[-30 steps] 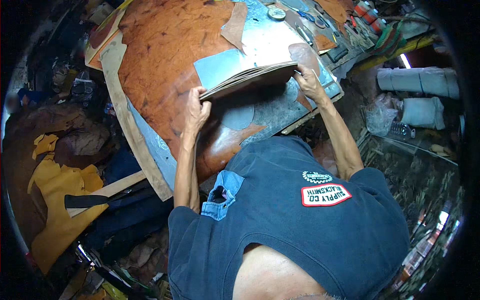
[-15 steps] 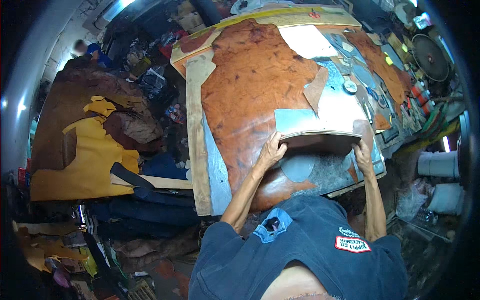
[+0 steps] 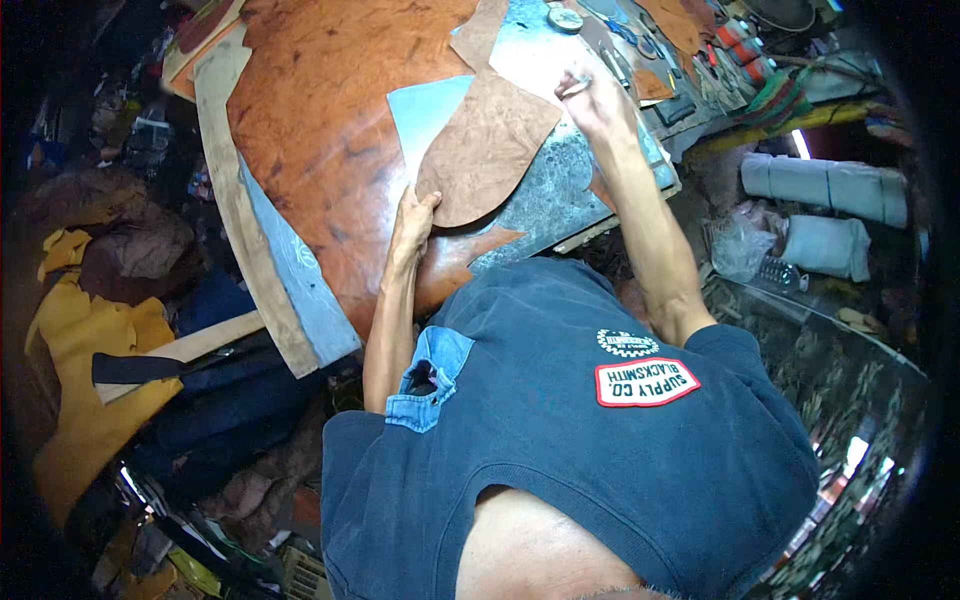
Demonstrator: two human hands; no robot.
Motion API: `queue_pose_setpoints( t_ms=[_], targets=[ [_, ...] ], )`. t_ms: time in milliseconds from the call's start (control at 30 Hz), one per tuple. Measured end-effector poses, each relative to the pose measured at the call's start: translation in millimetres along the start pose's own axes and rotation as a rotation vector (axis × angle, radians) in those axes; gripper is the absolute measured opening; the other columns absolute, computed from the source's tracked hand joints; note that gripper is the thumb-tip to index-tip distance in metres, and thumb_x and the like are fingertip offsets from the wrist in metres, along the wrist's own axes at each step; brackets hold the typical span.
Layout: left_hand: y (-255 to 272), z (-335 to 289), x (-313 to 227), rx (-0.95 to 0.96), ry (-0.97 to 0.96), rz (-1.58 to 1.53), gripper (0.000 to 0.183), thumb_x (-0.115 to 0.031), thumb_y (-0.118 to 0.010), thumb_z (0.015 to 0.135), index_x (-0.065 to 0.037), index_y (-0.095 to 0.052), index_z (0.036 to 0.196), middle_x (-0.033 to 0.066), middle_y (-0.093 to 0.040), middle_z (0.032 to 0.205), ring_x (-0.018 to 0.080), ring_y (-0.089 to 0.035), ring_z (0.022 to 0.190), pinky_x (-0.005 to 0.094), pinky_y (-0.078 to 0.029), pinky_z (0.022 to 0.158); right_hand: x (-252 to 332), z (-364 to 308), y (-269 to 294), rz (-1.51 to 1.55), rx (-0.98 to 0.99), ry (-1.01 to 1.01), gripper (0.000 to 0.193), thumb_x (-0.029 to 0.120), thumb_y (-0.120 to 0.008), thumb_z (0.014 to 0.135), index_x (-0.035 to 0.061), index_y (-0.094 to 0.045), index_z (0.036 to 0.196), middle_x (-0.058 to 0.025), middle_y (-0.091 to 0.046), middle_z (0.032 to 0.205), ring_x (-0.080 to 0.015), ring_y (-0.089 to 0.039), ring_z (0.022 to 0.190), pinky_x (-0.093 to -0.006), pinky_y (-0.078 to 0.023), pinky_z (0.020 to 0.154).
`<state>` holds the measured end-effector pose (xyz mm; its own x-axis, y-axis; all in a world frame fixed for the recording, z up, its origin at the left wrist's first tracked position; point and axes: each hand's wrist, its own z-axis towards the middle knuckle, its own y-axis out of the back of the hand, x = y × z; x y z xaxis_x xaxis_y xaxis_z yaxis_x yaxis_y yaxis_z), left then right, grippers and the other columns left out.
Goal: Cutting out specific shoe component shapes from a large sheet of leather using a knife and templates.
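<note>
A rounded piece of brown leather (image 3: 492, 150), matte side up, lies on the worktable over a larger orange-brown hide (image 3: 320, 120). My left hand (image 3: 410, 225) grips its near left edge, thumb on top and the other fingers partly hidden. Off the leather's far right side, my right hand (image 3: 603, 110) is raised with its fingers pinched together. Something small and pale shows at those fingertips, too small to name. A light blue sheet (image 3: 425, 112) pokes out from under the leather's left side.
A round tin (image 3: 565, 19) and several hand tools (image 3: 640, 45) sit at the far right of the table. Its left edge has a pale wooden board (image 3: 235, 190). Yellow leather (image 3: 95, 350) hangs at the left; white rolls (image 3: 825, 187) stand at the right.
The brown leather, held up on edge by both hands before, now lies flat. My right hand has let go and moved up and away. The view has shifted nearer and rightward.
</note>
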<state>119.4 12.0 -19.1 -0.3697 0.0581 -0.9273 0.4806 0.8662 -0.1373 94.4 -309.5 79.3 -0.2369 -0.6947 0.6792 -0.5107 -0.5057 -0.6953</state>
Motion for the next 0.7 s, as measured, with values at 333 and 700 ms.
queue_pose_setpoints(
  t_ms=[333,700],
  targets=[
    [-13,-16,-30,-0.031,0.146,0.235,0.044,-0.011,-0.052,0.089,0.01,-0.04,0.125,0.0286,-0.06,0.107,0.0316,-0.069,0.079,0.0371,-0.059,0.055,-112,-77,4,-0.65,0.143,-0.231,0.031,0.007,-0.055,0.09,-0.0059,-0.057,0.118,-0.0209,-0.067,0.104,-0.0312,-0.069,0.091,-0.042,-0.057,0.074],
    [-9,-14,-23,-0.083,0.16,0.245,0.037,-0.009,-0.049,0.09,0.006,-0.041,0.122,0.0282,-0.064,0.084,0.03,-0.066,0.051,0.0364,-0.055,0.038,-135,-80,-4,-1.731,0.522,0.48,0.015,0.013,-0.06,0.087,0.0016,-0.069,0.094,-0.0229,-0.067,0.084,-0.0383,-0.067,0.079,-0.0449,-0.053,0.069]
  ],
)
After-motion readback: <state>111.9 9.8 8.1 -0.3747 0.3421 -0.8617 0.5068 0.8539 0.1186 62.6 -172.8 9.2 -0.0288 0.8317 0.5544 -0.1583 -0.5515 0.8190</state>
